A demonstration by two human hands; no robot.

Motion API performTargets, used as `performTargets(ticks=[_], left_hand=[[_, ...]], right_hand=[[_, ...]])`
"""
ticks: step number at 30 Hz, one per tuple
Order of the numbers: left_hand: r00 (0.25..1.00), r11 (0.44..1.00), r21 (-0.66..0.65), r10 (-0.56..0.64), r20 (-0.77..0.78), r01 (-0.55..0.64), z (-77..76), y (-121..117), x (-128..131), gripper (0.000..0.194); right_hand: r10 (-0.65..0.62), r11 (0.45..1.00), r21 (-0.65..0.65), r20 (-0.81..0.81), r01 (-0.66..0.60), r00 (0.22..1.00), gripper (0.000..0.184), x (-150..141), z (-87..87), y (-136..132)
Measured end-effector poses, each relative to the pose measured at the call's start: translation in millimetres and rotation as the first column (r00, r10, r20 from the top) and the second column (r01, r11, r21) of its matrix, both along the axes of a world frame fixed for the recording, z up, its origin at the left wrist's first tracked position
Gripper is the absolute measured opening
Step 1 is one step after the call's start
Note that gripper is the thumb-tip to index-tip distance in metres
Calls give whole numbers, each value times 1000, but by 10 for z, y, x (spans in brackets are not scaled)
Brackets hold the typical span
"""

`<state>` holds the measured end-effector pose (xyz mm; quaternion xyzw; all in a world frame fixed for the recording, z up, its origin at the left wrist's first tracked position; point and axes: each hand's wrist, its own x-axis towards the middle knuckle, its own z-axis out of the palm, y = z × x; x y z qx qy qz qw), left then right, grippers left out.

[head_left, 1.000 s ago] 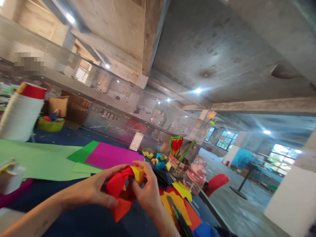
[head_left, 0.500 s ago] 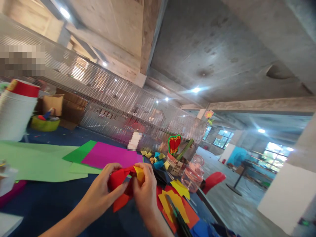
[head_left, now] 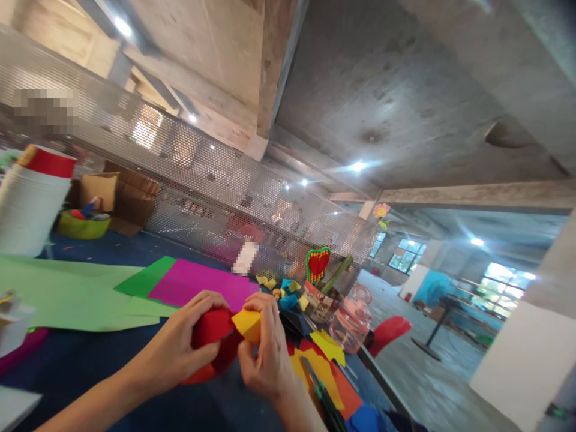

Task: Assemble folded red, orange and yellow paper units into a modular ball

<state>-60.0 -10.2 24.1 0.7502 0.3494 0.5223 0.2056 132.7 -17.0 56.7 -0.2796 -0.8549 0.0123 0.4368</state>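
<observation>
1. From the head view, the left hand point(head_left: 180, 354) is curled round the red paper point(head_left: 211, 327). Its grip is partly bent, with the thumb low and the fingers on top. The red paper is above the blue tabletop point(head_left: 90, 354).
2. The right hand point(head_left: 270, 354) pinches the yellow paper point(head_left: 247, 325) in a narrow grip. The thumb is bent below it.
3. The yellow paper is on the right side of the red paper, very close to it. The right hand is nearer to the yellow paper. I cannot tell if the two are joined.
4. The red paper's long way is hard to tell, because fingers hide some of it. The yellow paper's is hard to tell too.
5. I count two hands, one red paper and one yellow paper held up. Past the hands lie one purple sheet point(head_left: 198, 285) and one dark green sheet point(head_left: 144, 277), touching.
6. To the right are one black tool point(head_left: 330, 402) on paper scraps point(head_left: 333, 378), one pink jug point(head_left: 348, 327) and one red heart point(head_left: 318, 266). The scraps overlap, so I cannot count them all.
</observation>
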Motion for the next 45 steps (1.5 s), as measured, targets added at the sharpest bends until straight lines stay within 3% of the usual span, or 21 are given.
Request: performTargets(ticks=[14, 26, 30, 33, 37, 40, 45], left_hand=[[994, 994, -31, -105, 13, 105, -41, -35, 29, 44], [996, 994, -68, -84, 33, 86, -71, -27, 40, 43], [995, 994, -53, -99, 31, 101, -54, -41, 34, 46], [997, 997, -23, -70, 35, 71, -25, -47, 27, 45], [999, 1000, -17, -10, 52, 11, 9, -47, 2, 44], [998, 1000, -14, -16, 55, 17, 26, -56, -16, 44], [998, 1000, -5, -21, 67, 21, 41, -80, -23, 45]], right_hand=[[39, 999, 25, 111, -42, 993, 59, -26, 10, -47], [58, 998, 26, 91, -61, 994, 71, -90, -131, -63], [26, 1000, 2, 127, -26, 992, 79, -74, -141, -71], [-70, 997, 19, 147, 68, 987, 84, -60, -168, -67], [-164, 986, 10, 87, 164, 983, 72, -75, -234, -30], [-142, 990, 6, 90, 142, 986, 61, -85, -250, -2], [-81, 994, 89, 163, 67, 983, 62, -42, -211, 36]])
